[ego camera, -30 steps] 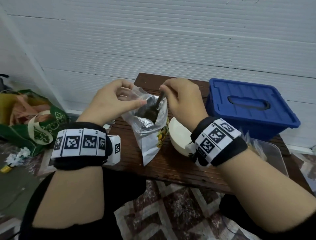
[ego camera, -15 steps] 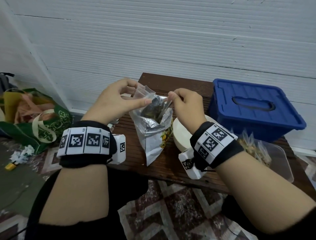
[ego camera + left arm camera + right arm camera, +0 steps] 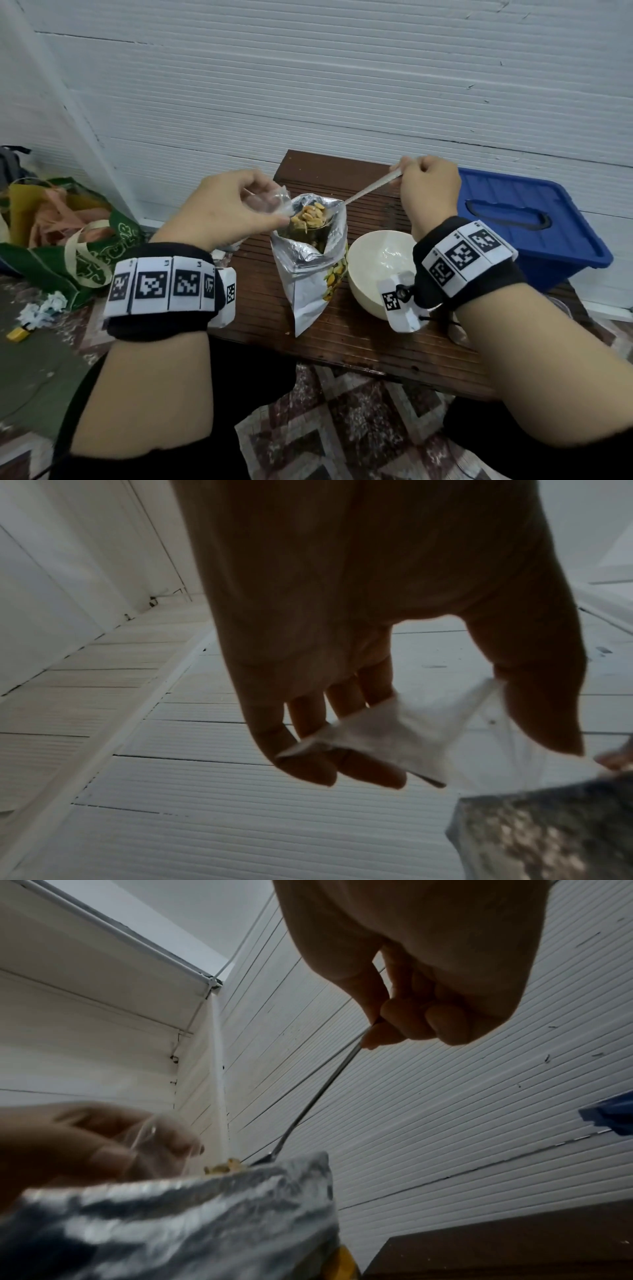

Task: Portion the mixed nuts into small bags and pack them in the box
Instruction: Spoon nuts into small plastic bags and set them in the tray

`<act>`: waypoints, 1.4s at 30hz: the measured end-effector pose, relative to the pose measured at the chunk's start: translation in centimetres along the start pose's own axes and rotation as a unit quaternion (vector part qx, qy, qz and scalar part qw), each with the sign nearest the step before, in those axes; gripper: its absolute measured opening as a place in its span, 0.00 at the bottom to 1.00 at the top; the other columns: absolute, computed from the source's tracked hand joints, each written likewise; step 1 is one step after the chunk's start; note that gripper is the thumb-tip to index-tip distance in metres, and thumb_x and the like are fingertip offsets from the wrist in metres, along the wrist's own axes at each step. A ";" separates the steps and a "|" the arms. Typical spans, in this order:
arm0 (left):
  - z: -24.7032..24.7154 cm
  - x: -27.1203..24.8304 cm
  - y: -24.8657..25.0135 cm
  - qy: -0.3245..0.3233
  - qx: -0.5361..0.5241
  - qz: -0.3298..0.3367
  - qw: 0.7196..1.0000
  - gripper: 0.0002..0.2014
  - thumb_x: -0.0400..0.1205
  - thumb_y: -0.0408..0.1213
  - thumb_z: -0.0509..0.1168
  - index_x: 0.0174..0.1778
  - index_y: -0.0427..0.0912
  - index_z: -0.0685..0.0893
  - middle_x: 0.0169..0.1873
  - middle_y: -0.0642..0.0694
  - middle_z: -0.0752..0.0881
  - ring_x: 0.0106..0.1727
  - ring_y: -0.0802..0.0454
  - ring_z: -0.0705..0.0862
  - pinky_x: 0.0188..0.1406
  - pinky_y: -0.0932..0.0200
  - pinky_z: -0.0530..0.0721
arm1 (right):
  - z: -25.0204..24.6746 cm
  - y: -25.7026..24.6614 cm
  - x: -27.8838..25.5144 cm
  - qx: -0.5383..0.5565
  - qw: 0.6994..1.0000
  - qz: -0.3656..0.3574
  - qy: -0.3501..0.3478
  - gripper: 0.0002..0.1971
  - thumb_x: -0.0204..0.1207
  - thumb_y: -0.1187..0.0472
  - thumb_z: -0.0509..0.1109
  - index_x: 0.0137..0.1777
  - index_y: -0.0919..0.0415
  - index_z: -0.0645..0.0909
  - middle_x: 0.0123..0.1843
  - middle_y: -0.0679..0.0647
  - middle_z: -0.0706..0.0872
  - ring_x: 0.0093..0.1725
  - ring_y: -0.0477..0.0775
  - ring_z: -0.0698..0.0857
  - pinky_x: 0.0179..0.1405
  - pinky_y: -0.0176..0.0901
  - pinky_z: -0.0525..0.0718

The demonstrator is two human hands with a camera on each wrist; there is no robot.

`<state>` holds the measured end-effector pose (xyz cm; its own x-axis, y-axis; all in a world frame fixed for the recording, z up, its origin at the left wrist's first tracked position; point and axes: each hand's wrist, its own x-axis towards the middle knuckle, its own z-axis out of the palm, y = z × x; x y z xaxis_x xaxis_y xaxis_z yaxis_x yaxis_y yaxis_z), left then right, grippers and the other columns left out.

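Note:
A silver foil pouch of mixed nuts (image 3: 310, 270) stands open on the brown table (image 3: 359, 335). My left hand (image 3: 233, 205) pinches a small clear bag (image 3: 270, 205) by its mouth, just left of the pouch top; the same clear bag (image 3: 387, 734) shows between thumb and fingers in the left wrist view. My right hand (image 3: 428, 185) grips the handle of a metal spoon (image 3: 370, 190). Its bowl, heaped with nuts (image 3: 310, 216), hovers over the pouch mouth right next to the small bag. The spoon (image 3: 322, 1093) slopes down to the pouch (image 3: 192, 1221) in the right wrist view.
An empty cream bowl (image 3: 380, 267) sits right of the pouch. A blue lidded plastic box (image 3: 527, 226) stands at the table's far right. A green cloth bag (image 3: 68, 236) and crumpled paper (image 3: 41, 308) lie on the floor to the left. A white wall is close behind.
My right hand has drawn the spoon up out of the pouch and swung out to the right; the spoon now carries a heap of nuts beside the small bag. The left hand stays put.

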<state>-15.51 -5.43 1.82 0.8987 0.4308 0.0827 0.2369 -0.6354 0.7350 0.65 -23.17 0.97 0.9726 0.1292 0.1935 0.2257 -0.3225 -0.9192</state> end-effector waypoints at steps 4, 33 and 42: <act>0.2 0.2 0.0 -0.023 0.030 0.001 0.999 0.17 0.67 0.47 0.79 0.47 0.61 0.81 0.44 0.61 0.83 0.49 0.64 0.80 0.42 0.66 0.77 | -0.5 -0.6 0.8 0.011 1.000 0.003 0.008 0.18 0.83 0.61 0.61 0.31 0.59 0.82 0.35 0.45 0.85 0.32 0.40 0.78 0.28 0.26 0.74; 2.8 1.4 1.0 0.003 0.021 0.039 0.999 0.14 0.69 0.52 0.77 0.48 0.54 0.84 0.43 0.63 0.83 0.44 0.74 0.76 0.37 0.83 0.71 | 1.6 -3.0 -0.8 0.043 0.992 -0.083 -0.085 0.17 0.84 0.59 0.62 0.34 0.59 0.85 0.33 0.46 0.86 0.30 0.39 0.79 0.39 0.34 0.76; 1.8 1.1 -0.1 0.065 -0.091 0.020 0.994 0.09 0.70 0.51 0.76 0.41 0.55 0.84 0.39 0.57 0.86 0.39 0.66 0.82 0.35 0.78 0.76 | -0.7 -3.9 -0.8 0.203 0.951 -0.233 -0.027 0.11 0.84 0.62 0.61 0.44 0.60 0.83 0.36 0.48 0.84 0.30 0.36 0.78 0.35 0.29 0.74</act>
<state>-13.93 -6.03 0.60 0.8474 0.4950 0.1920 0.1211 -0.5324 0.8378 -0.98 -22.70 4.64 0.7660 0.2206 0.6038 0.5800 0.1676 -0.7972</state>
